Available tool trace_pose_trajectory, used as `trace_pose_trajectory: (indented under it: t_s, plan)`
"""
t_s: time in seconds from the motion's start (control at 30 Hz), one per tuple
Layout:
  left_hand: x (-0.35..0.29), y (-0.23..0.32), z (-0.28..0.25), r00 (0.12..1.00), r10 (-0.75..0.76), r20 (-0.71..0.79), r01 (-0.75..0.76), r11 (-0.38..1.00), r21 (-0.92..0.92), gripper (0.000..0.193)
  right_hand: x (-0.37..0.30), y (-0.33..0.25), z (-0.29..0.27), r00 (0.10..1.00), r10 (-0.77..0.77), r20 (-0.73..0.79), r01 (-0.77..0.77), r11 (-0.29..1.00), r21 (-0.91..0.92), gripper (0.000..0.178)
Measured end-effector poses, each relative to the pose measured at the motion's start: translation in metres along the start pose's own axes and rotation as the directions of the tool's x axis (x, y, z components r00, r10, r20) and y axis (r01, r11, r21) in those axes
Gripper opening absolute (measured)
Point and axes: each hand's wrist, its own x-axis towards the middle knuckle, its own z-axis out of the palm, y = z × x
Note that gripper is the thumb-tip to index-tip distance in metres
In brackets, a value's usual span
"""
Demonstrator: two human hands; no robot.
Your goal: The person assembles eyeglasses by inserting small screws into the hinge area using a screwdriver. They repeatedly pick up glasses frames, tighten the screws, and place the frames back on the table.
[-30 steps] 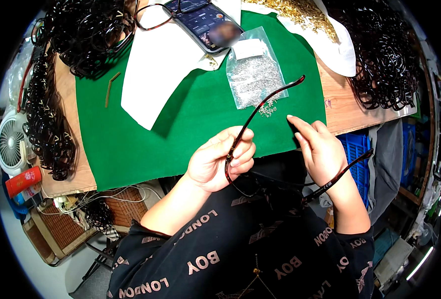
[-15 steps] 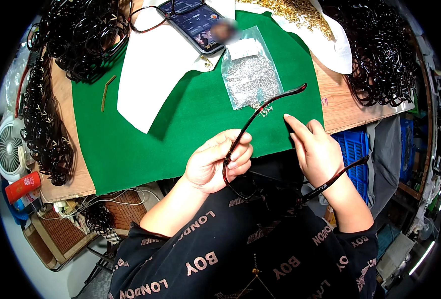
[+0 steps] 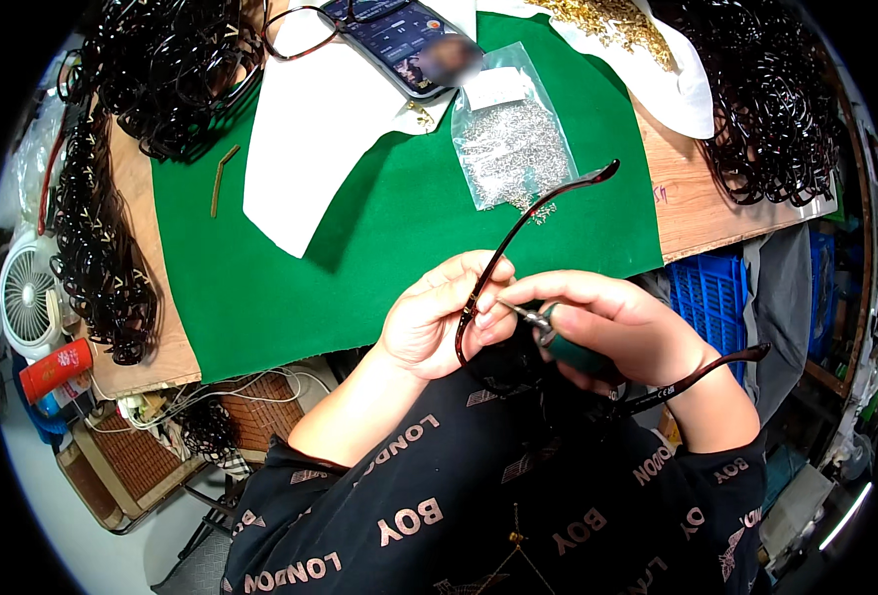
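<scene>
My left hand point(image 3: 439, 322) grips a dark tortoiseshell eyeglass frame point(image 3: 518, 238) near its hinge, one temple arm rising toward the far right. My right hand point(image 3: 607, 322) holds a green-handled screwdriver point(image 3: 558, 342), its metal tip touching the frame beside my left fingers. The other temple arm point(image 3: 706, 372) sticks out under my right wrist. Both hands hover over the near edge of a green felt mat point(image 3: 359, 248). A clear bag of tiny silver screws point(image 3: 513, 149) lies just beyond, with a few screws spilled at its open end.
White paper point(image 3: 320, 129) and a phone point(image 3: 404, 40) lie at the back. Piles of dark frames sit left point(image 3: 151, 69) and right point(image 3: 766, 109). Gold parts point(image 3: 617, 25) rest on paper top right. A small white fan point(image 3: 27, 297) and blue crate point(image 3: 702, 297) flank the table.
My right hand has moved left to the frame and now holds the screwdriver against the hinge; earlier it was apart from the left hand, fingers pointing up toward the screws.
</scene>
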Motion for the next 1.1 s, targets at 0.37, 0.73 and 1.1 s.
trace_pose_trajectory:
  t_s: [0.37,0.73,1.1]
  plan:
    - [0.000,0.001,-0.001,1.000,-0.020,-0.015,0.019,0.999,-0.050,0.032,0.005,0.006,0.008,0.959,-0.280,-0.043,0.258,0.928,-0.270,0.026]
    - [-0.001,-0.001,-0.009,0.997,-0.015,-0.071,0.018,0.999,0.042,0.031,0.007,0.007,0.008,0.999,0.045,-0.018,-0.040,0.970,0.242,0.024]
    - [-0.057,0.083,0.049,0.815,0.551,-0.179,-0.449,0.796,0.406,0.031,0.013,0.014,-0.034,0.733,-0.631,-0.253,0.029,0.401,-0.916,0.028]
